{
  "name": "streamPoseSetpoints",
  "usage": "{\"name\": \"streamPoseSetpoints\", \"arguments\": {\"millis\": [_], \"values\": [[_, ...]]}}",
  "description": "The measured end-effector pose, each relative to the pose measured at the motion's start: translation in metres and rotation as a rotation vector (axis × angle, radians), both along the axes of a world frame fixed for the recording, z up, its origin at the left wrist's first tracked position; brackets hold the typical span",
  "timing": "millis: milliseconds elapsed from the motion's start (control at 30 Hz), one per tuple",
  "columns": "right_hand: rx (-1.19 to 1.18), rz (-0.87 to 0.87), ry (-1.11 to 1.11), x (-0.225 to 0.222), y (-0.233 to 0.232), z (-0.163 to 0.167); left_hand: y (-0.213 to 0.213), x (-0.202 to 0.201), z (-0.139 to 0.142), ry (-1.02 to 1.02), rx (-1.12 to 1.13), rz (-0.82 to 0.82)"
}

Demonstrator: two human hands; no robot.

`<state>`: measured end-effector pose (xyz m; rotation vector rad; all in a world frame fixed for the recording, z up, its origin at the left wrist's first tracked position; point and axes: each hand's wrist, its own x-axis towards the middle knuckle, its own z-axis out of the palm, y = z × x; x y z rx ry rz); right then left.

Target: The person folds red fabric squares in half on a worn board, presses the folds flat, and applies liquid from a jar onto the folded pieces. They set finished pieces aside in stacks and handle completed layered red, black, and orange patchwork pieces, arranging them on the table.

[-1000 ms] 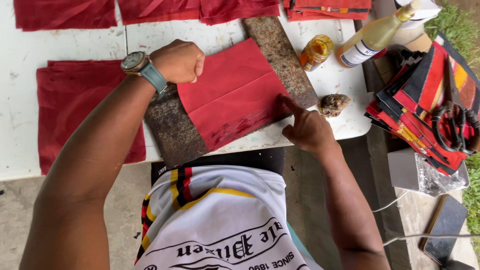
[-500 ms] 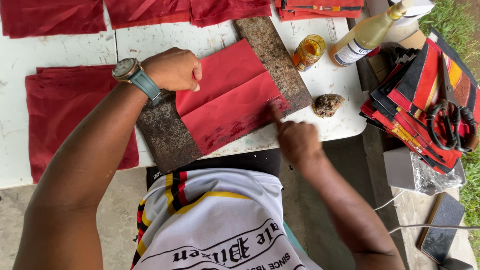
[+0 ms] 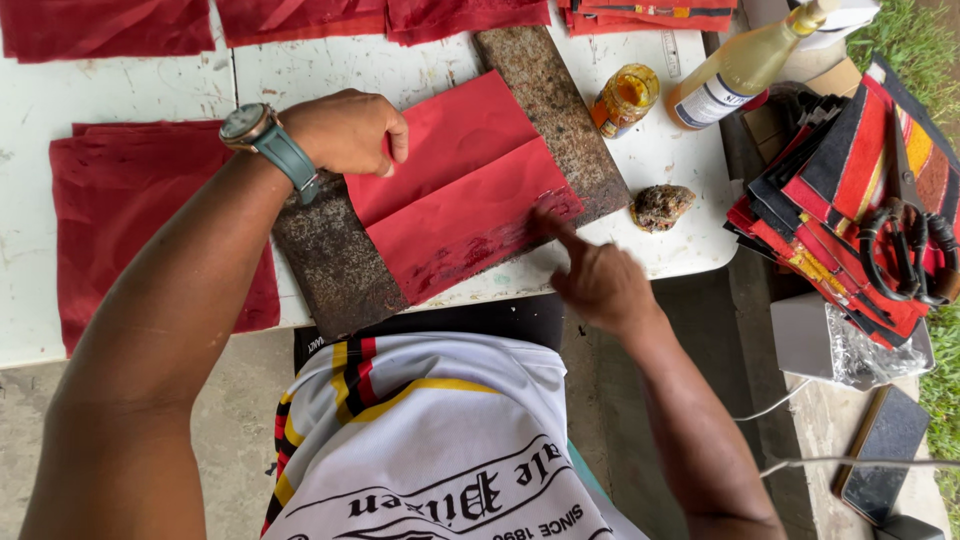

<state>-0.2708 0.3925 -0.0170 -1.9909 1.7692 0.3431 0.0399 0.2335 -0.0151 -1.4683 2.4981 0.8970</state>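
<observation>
A folded red sheet [image 3: 455,190] lies across a rough grey-brown slab [image 3: 555,110] on the white table [image 3: 150,85]. My left hand [image 3: 345,130], a teal watch on its wrist, rests as a loose fist on the sheet's upper left corner and holds it down. My right hand [image 3: 595,280] is at the sheet's lower right edge. Its fingertips press on the wet, darker strip along that edge. Neither hand grips anything.
A pile of red sheets [image 3: 130,220] lies at the left, more along the far edge. A small jar of yellow paste [image 3: 625,98], a pale bottle [image 3: 745,65] and a brownish lump [image 3: 660,205] sit to the right. Striped red-black cloth [image 3: 850,200] with dark rings [image 3: 905,250] is stacked beyond the table.
My right hand has slid leftward along the sheet's lower edge, from the right corner toward its middle. My left hand has stayed on the upper corner.
</observation>
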Motion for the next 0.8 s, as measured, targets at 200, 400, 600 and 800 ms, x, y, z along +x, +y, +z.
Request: {"name": "streamPoseSetpoints", "arguments": {"millis": [200, 400, 600, 800], "values": [[-0.131, 0.306, 0.246, 0.016, 0.007, 0.014, 0.01, -0.005, 0.015, -0.06, 0.095, -0.029], [-0.551, -0.135, -0.577, 0.005, 0.042, 0.042, 0.036, -0.004, 0.031, 0.811, 0.384, -0.149], [-1.185, 0.132, -0.593, 0.059, 0.022, 0.079, 0.042, -0.059, 0.049, 1.511, 0.523, 0.007], [-1.165, 0.124, -0.605, 0.034, -0.067, 0.099, -0.002, -0.041, 0.06, 1.716, 0.312, 0.121]]}}
